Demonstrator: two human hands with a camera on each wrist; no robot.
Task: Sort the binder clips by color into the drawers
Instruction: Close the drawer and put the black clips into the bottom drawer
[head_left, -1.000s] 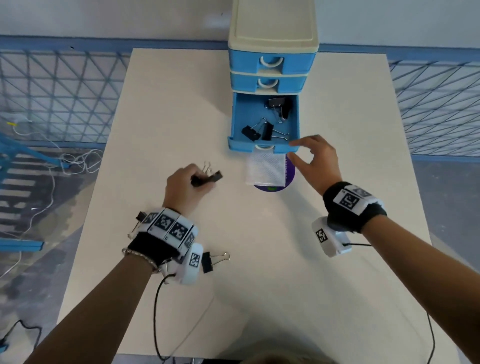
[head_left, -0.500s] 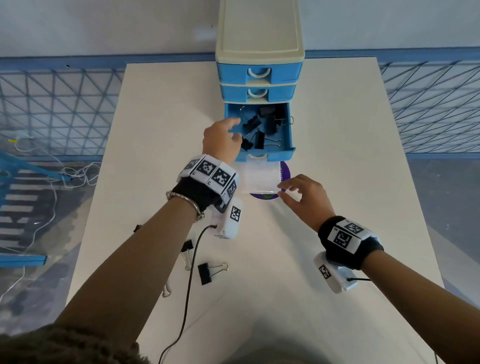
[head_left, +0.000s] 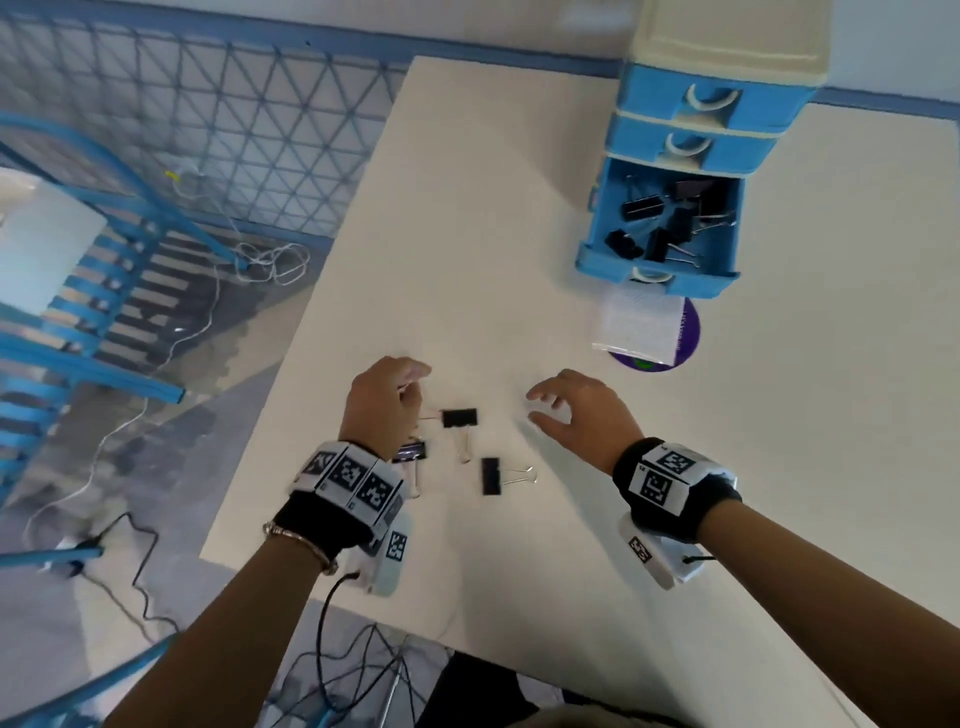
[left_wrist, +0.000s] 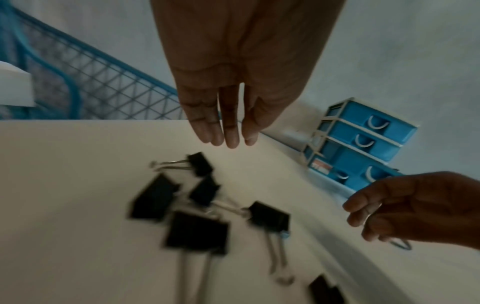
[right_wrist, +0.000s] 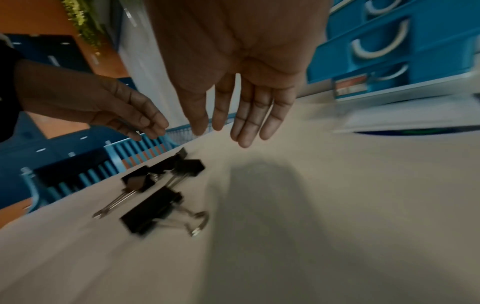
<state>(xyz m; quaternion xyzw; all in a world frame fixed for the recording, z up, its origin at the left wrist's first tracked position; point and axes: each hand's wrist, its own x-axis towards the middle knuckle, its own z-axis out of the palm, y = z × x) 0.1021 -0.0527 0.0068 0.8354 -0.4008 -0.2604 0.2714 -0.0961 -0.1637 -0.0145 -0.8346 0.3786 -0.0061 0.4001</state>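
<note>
Three black binder clips (head_left: 460, 417) (head_left: 491, 475) (head_left: 410, 451) lie loose on the cream table near its front left; the left wrist view shows several of these clips (left_wrist: 197, 232). My left hand (head_left: 387, 402) hovers just left of them, with straight, empty fingers (left_wrist: 228, 135). My right hand (head_left: 561, 410) hovers to their right, palm down and empty, fingers (right_wrist: 244, 123) straight above the table. The blue drawer unit (head_left: 727, 47) stands at the far right. Its bottom drawer (head_left: 597, 254) is pulled out and holds several black clips (head_left: 654, 223); the two upper drawers are closed.
A white packet (head_left: 641, 332) lies on a purple disc just in front of the open drawer. The table's left edge (head_left: 291, 364) runs close to my left hand. Beyond it are a blue mesh fence, a blue chair and cables on the floor.
My left hand has drawn back from the open drawer to the loose clips near the front. The right hand has left the packet and moved beside the clips. The head view has swung left.
</note>
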